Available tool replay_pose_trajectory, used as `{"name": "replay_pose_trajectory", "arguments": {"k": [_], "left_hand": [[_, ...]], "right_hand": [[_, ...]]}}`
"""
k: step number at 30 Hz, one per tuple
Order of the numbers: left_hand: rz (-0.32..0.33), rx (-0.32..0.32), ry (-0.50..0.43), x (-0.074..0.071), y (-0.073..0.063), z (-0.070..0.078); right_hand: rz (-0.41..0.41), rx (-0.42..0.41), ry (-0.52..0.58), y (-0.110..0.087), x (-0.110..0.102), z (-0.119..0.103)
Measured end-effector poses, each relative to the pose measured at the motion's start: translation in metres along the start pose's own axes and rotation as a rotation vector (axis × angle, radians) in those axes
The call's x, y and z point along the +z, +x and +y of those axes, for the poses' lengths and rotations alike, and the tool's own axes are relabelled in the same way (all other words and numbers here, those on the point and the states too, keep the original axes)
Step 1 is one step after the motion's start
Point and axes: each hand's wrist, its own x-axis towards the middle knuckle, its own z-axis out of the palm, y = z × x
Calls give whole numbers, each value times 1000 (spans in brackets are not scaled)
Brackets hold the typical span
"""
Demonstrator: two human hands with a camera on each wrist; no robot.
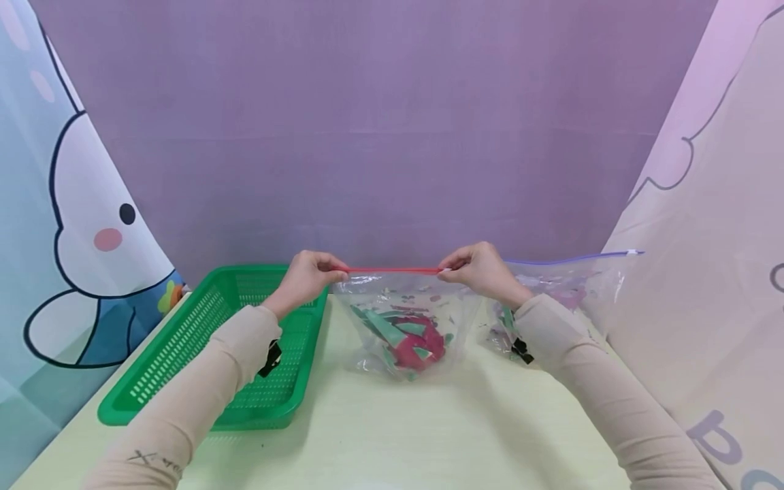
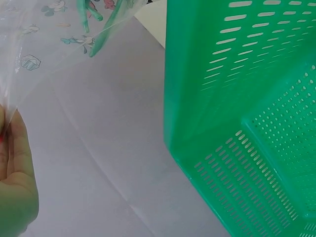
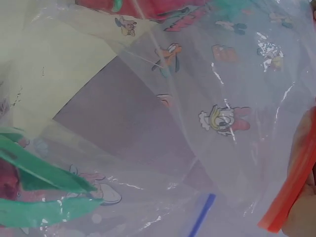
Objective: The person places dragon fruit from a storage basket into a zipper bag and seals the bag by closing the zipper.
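Observation:
A clear zip bag (image 1: 367, 340) with printed cartoon figures hangs upright over the table, its red zip strip (image 1: 395, 270) pulled straight between both hands. Red and green pieces (image 1: 416, 344) lie inside it. At the strip's left end my left hand (image 1: 309, 275) pinches the bag's corner between thumb and fingers. My right hand (image 1: 480, 270) pinches the other end, where a small whitish slider shows by the fingertips. In the right wrist view the red strip (image 3: 291, 182) runs along the fingers, and printed figures (image 3: 227, 121) show on the plastic.
A green perforated basket (image 1: 288, 388) stands on the left of the pale table (image 1: 392, 435). Behind my right wrist is a second clear bag with a blue zip strip (image 1: 569, 258), also holding colored pieces. A purple cloth (image 1: 392, 136) hangs behind the table.

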Motion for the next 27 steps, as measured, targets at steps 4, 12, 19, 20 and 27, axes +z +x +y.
{"name": "replay_pose_trajectory", "arguments": {"k": [4,12,19,20,27], "left_hand": [[2,0,4,1,1,-1],[1,3,2,1,1,1],[-4,6,-15,-1,0,-1],[-3,7,-16,-2,0,-1],[-4,-3,-14,-1,2,-3]], "right_hand": [[10,-1,13,-1,-1,3],[19,-22,1,-4,-7,5],[12,-1,9,-6,-9,7],[12,2,10,-7,-10,7],[30,1,-17,-9,-15,8]]}}
